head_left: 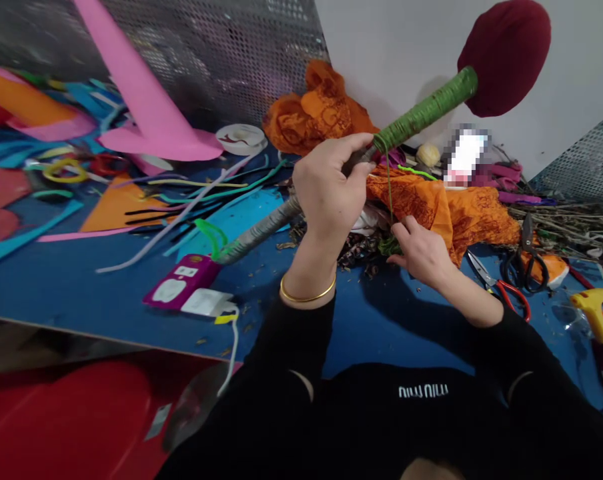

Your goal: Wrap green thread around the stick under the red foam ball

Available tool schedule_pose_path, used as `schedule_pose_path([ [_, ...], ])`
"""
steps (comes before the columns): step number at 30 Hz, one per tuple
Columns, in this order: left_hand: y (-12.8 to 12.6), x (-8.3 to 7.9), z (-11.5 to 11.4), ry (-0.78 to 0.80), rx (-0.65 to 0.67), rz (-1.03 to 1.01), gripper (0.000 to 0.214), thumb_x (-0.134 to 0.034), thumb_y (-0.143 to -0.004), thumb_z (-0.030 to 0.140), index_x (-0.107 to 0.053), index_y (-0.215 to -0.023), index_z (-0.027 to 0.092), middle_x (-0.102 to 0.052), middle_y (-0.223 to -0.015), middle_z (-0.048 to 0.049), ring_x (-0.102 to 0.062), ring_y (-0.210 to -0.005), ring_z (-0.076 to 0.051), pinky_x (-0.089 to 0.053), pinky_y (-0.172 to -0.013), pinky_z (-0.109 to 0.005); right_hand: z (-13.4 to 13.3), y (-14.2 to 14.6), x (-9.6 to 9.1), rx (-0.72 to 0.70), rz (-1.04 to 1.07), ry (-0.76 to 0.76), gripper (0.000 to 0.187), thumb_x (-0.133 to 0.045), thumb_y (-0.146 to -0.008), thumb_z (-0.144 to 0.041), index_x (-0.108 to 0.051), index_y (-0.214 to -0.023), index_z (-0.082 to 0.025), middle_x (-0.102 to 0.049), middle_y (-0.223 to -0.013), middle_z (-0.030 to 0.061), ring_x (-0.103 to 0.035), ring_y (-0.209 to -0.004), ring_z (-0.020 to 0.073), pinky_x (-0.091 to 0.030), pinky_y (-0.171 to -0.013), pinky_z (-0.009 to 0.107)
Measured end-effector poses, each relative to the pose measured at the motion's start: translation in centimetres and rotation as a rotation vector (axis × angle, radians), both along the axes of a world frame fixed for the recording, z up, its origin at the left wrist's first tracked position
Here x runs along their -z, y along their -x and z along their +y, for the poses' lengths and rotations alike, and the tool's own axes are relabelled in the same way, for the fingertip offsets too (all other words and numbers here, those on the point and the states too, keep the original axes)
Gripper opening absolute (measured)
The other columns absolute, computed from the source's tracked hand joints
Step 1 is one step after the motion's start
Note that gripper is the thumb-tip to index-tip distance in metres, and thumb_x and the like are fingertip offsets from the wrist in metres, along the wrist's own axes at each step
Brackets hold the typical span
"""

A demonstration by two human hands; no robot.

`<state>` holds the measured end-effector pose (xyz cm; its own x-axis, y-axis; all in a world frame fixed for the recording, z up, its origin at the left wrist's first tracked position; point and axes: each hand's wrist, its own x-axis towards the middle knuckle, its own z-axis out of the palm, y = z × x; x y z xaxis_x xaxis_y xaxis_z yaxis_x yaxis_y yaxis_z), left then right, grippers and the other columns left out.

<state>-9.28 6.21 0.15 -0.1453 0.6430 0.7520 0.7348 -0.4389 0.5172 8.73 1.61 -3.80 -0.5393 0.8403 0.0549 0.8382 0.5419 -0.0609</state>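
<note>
My left hand [326, 190] is closed around a stick [261, 230] wrapped in grey tape, which slants up to the right. A padded dark red cloth ball [506, 57] tops the stick. Below the ball runs a tight winding of green twine [429, 110], ending just beyond my left fingers. From there a single strand hangs to my right hand [424, 250], whose fingers are closed on the twine beside a small green bundle [389, 247]. Orange patterned cloth [461, 213] lies behind my right hand.
On the blue table [376, 333] lie red-handled pliers [499, 283], black scissors [527, 257], a yellow glue gun [594, 310] and a purple power strip [171, 287]. Pink cone shapes [141, 93], foam strips and a ribbon roll [241, 139] crowd the left. Dry twigs [571, 217] are at right.
</note>
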Motion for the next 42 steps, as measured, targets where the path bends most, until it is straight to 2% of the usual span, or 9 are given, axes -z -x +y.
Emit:
schedule_pose_path([
  [2, 0.1, 0.1, 0.1, 0.004, 0.007, -0.01, 0.031, -0.068, -0.089, 0.015, -0.074, -0.118, 0.025, -0.08, -0.113, 0.0002, -0.075, -0.105, -0.02, -0.061, -0.098, -0.038, 0.5, 0.2, 0.9, 0.003, -0.037, -0.013, 0.023, -0.057, -0.098, -0.027, -0.065, -0.118, -0.018, -0.067, -0.129, 0.018, -0.07, -0.096, 0.0275, -0.043, -0.065, 0.035],
  [5, 0.5, 0.3, 0.3, 0.011, 0.017, 0.012, 0.032, -0.064, -0.093, 0.019, -0.072, -0.123, 0.026, -0.079, -0.117, -0.0025, -0.074, -0.11, -0.023, -0.06, -0.101, -0.039, 1.4, -1.0, 0.9, 0.03, 0.096, 0.056, 0.025, -0.044, -0.099, -0.02, -0.068, -0.105, -0.021, -0.072, -0.119, 0.0132, -0.069, -0.091, 0.0247, -0.044, -0.067, 0.034],
  [9, 1.2, 0.7, 0.6, -0.027, -0.011, 0.053, 0.034, -0.064, -0.093, 0.022, -0.071, -0.125, 0.029, -0.079, -0.118, -0.0022, -0.075, -0.11, -0.023, -0.061, -0.099, -0.038, 2.7, -4.1, -0.9, 0.047, 0.675, 0.165, 0.007, -0.056, -0.087, -0.021, -0.061, -0.091, -0.022, -0.073, -0.095, 0.005, -0.066, -0.083, 0.019, -0.05, -0.074, 0.032],
  [13, 1.4, 0.7, 0.8, -0.053, -0.029, 0.006, 0.034, -0.064, -0.092, 0.021, -0.072, -0.124, 0.026, -0.08, -0.118, -0.0018, -0.075, -0.109, -0.023, -0.061, -0.099, -0.038, 3.9, -6.9, -2.4, 0.154, 1.309, 0.193, 0.008, -0.062, -0.082, -0.026, -0.055, -0.085, -0.024, -0.062, -0.075, -0.0032, -0.059, -0.064, 0.0131, -0.051, -0.062, 0.028],
  [19, 1.8, 0.4, 1.1, -0.091, -0.054, -0.129, 0.028, -0.074, -0.085, 0.022, -0.078, -0.113, 0.027, -0.082, -0.11, 0.0022, -0.077, -0.103, -0.026, -0.062, -0.097, -0.048, 4.6, -9.3, -3.9, 0.314, 1.732, 0.098, 0.016, -0.07, -0.078, -0.031, -0.058, -0.085, -0.024, -0.067, -0.08, -0.0027, -0.063, -0.063, 0.011, -0.044, -0.051, 0.022],
  [25, 2.6, 0.5, 1.3, -0.157, -0.078, -0.112, 0.028, -0.077, -0.084, 0.023, -0.08, -0.11, 0.03, -0.083, -0.105, 0.0077, -0.078, -0.093, -0.023, -0.066, -0.088, -0.047, 4.8, -10.3, -4.6, 0.345, 1.842, 0.319, 0.019, -0.069, -0.073, -0.028, -0.062, -0.09, -0.025, -0.062, -0.074, -0.0047, -0.045, -0.052, 0.0078, -0.044, -0.049, 0.022],
  [32, 2.4, 0.1, 1.0, -0.109, -0.113, -0.167, 0.033, -0.077, -0.08, 0.014, -0.082, -0.112, 0.02, -0.083, -0.106, -0.0029, -0.079, -0.1, -0.024, -0.062, -0.093, -0.04, 4.4, -10.3, -4.7, 0.245, 1.962, 0.591, 0.009, -0.07, -0.073, -0.026, -0.061, -0.075, -0.023, -0.053, -0.058, -0.0057, -0.04, -0.043, 0.0062, -0.039, -0.04, 0.019],
  [37, 2.6, -0.1, 1.0, -0.126, -0.118, -0.202, 0.035, -0.077, -0.079, 0.011, -0.082, -0.113, 0.016, -0.083, -0.106, -0.0067, -0.079, -0.099, -0.026, -0.062, -0.093, -0.04, 3.9, -10.9, -5.3, 0.25, 1.832, 0.404, 0.027, -0.08, -0.077, -0.044, -0.077, -0.091, -0.022, -0.056, -0.061, -0.0054, -0.041, -0.044, 0.0046, -0.034, -0.036, 0.018],
  [42, 3.4, 0.0, 1.4, -0.14, -0.135, -0.232, 0.037, -0.077, -0.077, 0.01, -0.082, -0.113, 0.017, -0.083, -0.106, -0.0047, -0.079, -0.099, -0.024, -0.061, -0.092, -0.038, 3.2, -13.0, -5.9, 0.18, 1.536, 0.279, 0.032, -0.093, -0.062, -0.035, -0.081, -0.09, -0.024, -0.077, -0.087, 0.0007, -0.068, -0.074, 0.013, -0.058, -0.067, 0.025],
])
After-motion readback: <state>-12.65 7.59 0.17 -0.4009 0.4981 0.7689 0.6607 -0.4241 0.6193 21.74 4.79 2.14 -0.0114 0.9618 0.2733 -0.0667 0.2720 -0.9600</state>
